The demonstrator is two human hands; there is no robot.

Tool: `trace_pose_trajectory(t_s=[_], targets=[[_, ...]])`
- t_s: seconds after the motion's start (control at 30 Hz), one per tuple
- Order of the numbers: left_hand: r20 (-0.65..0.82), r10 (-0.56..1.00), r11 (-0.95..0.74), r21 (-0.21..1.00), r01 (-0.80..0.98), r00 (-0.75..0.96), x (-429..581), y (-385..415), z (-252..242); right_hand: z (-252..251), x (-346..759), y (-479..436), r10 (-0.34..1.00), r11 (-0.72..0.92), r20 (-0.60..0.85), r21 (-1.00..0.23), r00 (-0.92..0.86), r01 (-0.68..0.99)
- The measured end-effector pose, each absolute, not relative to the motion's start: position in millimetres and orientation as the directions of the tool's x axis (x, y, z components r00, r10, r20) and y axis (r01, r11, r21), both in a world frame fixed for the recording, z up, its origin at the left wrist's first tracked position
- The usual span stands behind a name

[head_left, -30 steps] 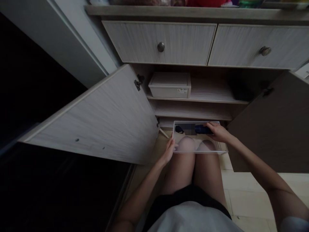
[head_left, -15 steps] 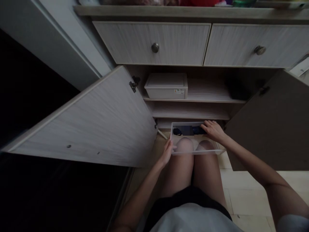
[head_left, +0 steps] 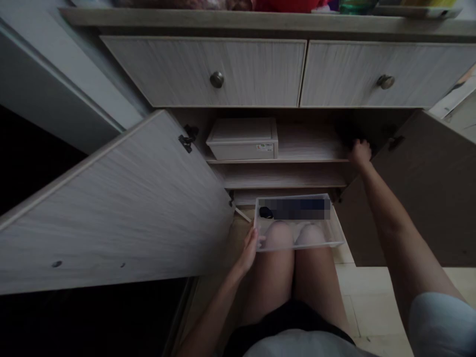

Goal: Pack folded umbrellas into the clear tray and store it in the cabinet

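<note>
A clear plastic box (head_left: 336, 228) without a lid rests over my knees. My left hand (head_left: 251, 248) grips its left side, fingers wrapped at the wall. Inside, along the far side, lie dark blue-black items (head_left: 266, 212), mostly blurred out. Stretched into the cabinet, my right hand (head_left: 360, 151) is at the right end of the upper shelf (head_left: 308, 144), its fingers curled against a dark bundle (head_left: 345, 130). Shadow hides the bundle's shape and the fingertips, so I cannot make out what it is.
A white lidded box (head_left: 241, 141) stands on the shelf's left. The left door (head_left: 122, 213) and right door (head_left: 416, 198) swing out on both sides of me. Above are two drawers (head_left: 208, 62) with round knobs, under a countertop (head_left: 260, 19) holding several items.
My right hand has left the clear box's far edge and moved up and right into the cabinet, to the dark bundle. My left hand still holds the box. The view has shifted slightly.
</note>
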State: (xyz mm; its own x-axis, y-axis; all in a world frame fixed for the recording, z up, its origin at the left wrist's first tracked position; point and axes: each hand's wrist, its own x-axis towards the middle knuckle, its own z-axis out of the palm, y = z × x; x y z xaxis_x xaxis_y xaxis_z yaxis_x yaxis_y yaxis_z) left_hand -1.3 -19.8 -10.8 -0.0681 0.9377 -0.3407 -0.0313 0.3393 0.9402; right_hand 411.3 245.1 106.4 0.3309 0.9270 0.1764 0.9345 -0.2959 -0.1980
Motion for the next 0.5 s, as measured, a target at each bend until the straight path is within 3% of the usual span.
trace_pose_trajectory(t_s=[0.13,0.37,0.5], targets=[[-0.352,0.933,0.35,0.936,-0.034,-0.074,-1.7,-18.9,-15.0,104.7,414.9,267.9,0.921,-0.364,0.073,-0.182,0.382,0.914],[-0.361,0.93,0.359,0.933,-0.042,-0.068,-3.4,-20.1,-16.2,94.8,391.9,265.8,0.898,-0.392,0.162,-0.133,0.41,0.911],[-0.363,0.93,0.361,0.932,-0.04,-0.065,-3.4,-19.2,-15.1,93.8,387.6,262.7,0.919,-0.37,0.084,-0.157,0.386,0.916]])
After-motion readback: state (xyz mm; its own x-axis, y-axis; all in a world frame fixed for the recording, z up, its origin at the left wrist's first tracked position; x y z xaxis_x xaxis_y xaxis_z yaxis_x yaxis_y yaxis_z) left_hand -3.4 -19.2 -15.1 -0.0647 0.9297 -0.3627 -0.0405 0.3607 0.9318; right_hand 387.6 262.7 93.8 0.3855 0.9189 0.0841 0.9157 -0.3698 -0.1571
